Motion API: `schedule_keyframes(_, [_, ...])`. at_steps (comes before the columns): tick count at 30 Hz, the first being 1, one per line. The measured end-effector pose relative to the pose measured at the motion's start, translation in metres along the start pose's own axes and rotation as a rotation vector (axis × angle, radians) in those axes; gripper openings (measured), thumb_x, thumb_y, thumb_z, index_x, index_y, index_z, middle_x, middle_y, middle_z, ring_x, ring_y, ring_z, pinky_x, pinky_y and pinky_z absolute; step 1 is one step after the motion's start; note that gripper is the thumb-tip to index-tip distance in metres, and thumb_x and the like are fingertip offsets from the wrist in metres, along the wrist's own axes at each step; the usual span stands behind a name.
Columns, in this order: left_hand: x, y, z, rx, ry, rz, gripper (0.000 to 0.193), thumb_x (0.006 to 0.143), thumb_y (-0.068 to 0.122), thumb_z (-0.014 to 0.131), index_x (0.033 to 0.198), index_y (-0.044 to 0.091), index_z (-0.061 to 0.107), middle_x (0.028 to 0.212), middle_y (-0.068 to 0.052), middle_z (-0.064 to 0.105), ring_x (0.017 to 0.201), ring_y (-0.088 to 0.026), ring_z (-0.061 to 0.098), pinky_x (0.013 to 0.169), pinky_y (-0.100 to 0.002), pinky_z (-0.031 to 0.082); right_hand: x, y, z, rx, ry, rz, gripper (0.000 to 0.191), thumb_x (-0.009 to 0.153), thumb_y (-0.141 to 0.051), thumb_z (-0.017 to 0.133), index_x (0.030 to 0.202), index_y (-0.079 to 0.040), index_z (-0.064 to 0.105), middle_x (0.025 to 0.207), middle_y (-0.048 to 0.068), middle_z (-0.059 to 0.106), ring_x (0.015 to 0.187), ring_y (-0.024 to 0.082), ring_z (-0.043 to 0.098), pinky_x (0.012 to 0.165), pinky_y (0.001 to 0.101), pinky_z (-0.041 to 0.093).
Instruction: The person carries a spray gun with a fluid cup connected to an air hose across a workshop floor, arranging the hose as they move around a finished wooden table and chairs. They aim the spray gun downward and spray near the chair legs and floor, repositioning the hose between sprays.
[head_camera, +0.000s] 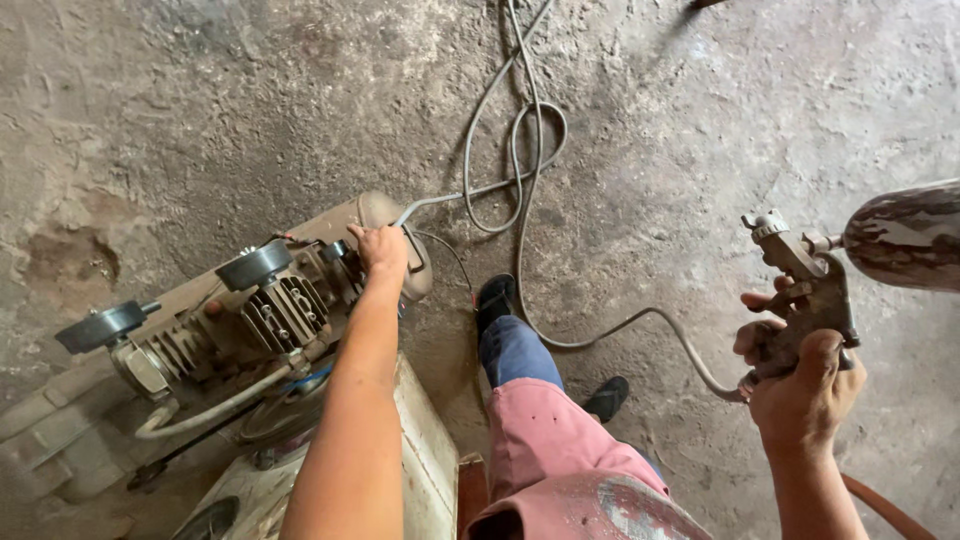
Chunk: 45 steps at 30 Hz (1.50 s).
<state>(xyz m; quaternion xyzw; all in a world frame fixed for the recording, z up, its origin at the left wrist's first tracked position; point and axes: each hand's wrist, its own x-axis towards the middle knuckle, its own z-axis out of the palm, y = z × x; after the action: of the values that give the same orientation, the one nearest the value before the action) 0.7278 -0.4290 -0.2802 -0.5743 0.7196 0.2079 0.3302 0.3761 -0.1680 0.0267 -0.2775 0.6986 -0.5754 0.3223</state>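
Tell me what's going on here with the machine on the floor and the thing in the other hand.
A person stands over an air compressor on a concrete floor. The left hand reaches down and rests on the end of its tank, by a fitting. The right hand grips a paint-stained spray gun with its cup off to the side. A grey hose runs in loops across the floor from the gun's base toward the compressor.

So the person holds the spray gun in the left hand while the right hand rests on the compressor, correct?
Not quite: the hands are swapped. The head view shows the spray gun in the right hand, while the left hand rests on the compressor.
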Motion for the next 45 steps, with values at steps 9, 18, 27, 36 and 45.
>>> schedule_keyframes(9, [-0.086, 0.123, -0.013, -1.094, 0.344, 0.328, 0.031, 0.072, 0.017, 0.081, 0.099, 0.002, 0.077, 0.089, -0.013, 0.074, 0.081, -0.025, 0.071, 0.076, -0.041, 0.058, -0.04, -0.043, -0.024, 0.082, 0.067, 0.058, 0.088, 0.103, -0.066, 0.059, 0.152, 0.005, 0.046, 0.122, 0.021, 0.064, 0.083, 0.02, 0.062, 0.068, 0.0285, 0.047])
schedule_keyframes(18, [-0.417, 0.325, -0.06, -1.949, -1.266, 0.885, 0.032, 0.099, 0.014, 0.073, 0.129, 0.006, 0.067, 0.117, -0.006, 0.073, 0.101, -0.015, 0.068, 0.089, -0.034, 0.056, -0.108, -0.134, -0.082, 0.186, 0.302, -0.105, 0.042, 0.11, -0.011, 0.052, 0.149, 0.003, 0.045, 0.133, 0.02, 0.063, 0.09, 0.014, 0.063, 0.077, 0.0264, 0.052])
schedule_keyframes(27, [-0.567, 0.428, 0.002, -1.547, -1.583, 0.969, 0.021, 0.098, 0.01, 0.078, 0.116, 0.0, 0.073, 0.108, -0.006, 0.074, 0.101, -0.015, 0.067, 0.094, -0.031, 0.054, -0.266, -0.125, -0.24, 0.334, 0.755, -0.346, 0.045, 0.115, -0.025, 0.059, 0.138, 0.012, 0.051, 0.115, 0.022, 0.065, 0.08, 0.014, 0.059, 0.074, 0.0285, 0.05])
schedule_keyframes(36, [-0.725, 0.537, 0.145, -0.407, -1.7, 1.312, 0.049, 0.083, 0.023, 0.083, 0.126, 0.011, 0.065, 0.114, -0.001, 0.07, 0.109, -0.013, 0.065, 0.099, -0.036, 0.051, -0.472, -0.078, -0.398, 0.29, 1.28, -0.407, 0.093, 0.1, -0.072, 0.055, 0.148, 0.008, 0.046, 0.12, 0.023, 0.065, 0.078, 0.019, 0.059, 0.068, 0.0314, 0.047])
schedule_keyframes(45, [-0.739, 0.632, 0.38, 1.168, -0.815, 2.14, 0.03, 0.086, 0.04, 0.069, 0.101, 0.016, 0.075, 0.095, -0.014, 0.076, 0.091, -0.036, 0.073, 0.084, -0.053, 0.053, -0.671, -0.079, -0.466, -0.131, 2.007, -0.358, 0.094, 0.102, -0.078, 0.053, 0.143, 0.006, 0.043, 0.12, 0.012, 0.057, 0.095, 0.022, 0.063, 0.061, 0.0324, 0.046])
